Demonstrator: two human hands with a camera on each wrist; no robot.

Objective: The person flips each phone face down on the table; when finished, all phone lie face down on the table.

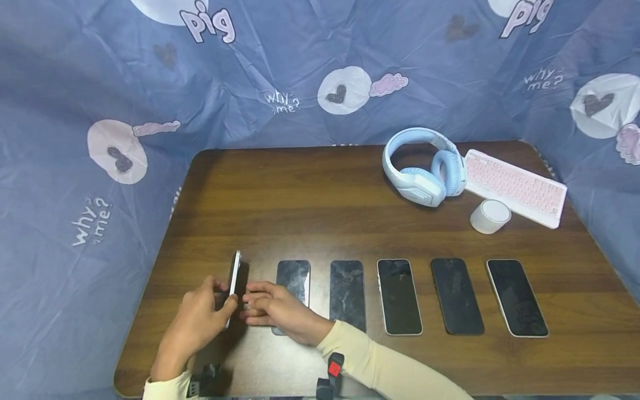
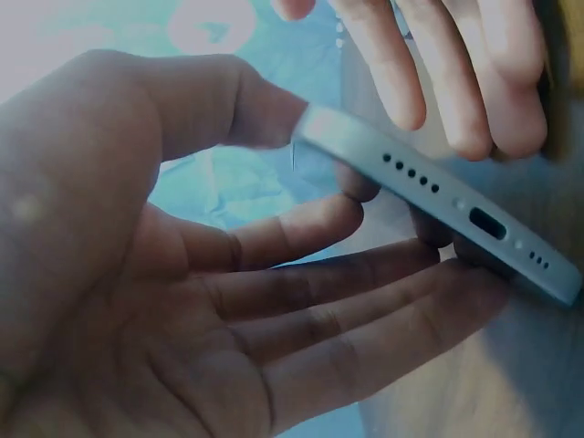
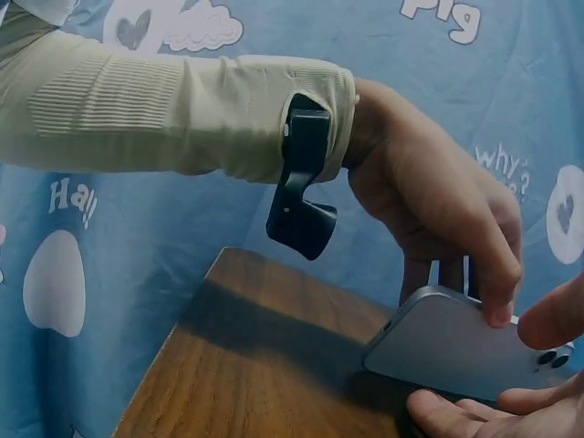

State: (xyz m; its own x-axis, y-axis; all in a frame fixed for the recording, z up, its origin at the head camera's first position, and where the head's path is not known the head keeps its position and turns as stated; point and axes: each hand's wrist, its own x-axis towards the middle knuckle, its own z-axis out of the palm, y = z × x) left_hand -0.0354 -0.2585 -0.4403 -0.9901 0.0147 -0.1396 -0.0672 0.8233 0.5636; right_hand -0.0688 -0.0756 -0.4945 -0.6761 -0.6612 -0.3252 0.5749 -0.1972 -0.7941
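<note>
Cloth (image 1: 50, 166): creased blue sheeting, slightly shiny, printed with round blobs, clouds and hearts.
Table (image 1: 300, 189): dark wood-grain top, rounded corners.
Left sleeve (image 3: 109, 100): cream, finely ribbed knit.
Left hand (image 1: 195, 322): pinching the held phone, thumb on one face, fingers against the other.
Held phone (image 1: 235, 278): at the table's left, turned up on edge; pale smooth back, rounded corners, small round holes and an oval port along its end. Whether it touches the wood, I can't tell.
Right hand (image 1: 285, 311): fingers loosely extended, gripping nothing, just beside the held phone; contact unclear.
Second phone (image 1: 292, 275): glossy, smudged, partly under that hand.
Third phone (image 1: 347, 289): dark, smeary glass.
Fourth phone (image 1: 400, 297): black glass, pale rim.
Headphones (image 1: 422, 183): blue-and-white, arched band, padded oval cups.
Fifth phone (image 1: 457, 296): dark all over.
Tub (image 1: 490, 216): squat white cylinder.
Keyboard (image 1: 517, 189): white slab, pink keys.
Sixth phone (image 1: 517, 298): glossy black, pale-rimmed.
</note>
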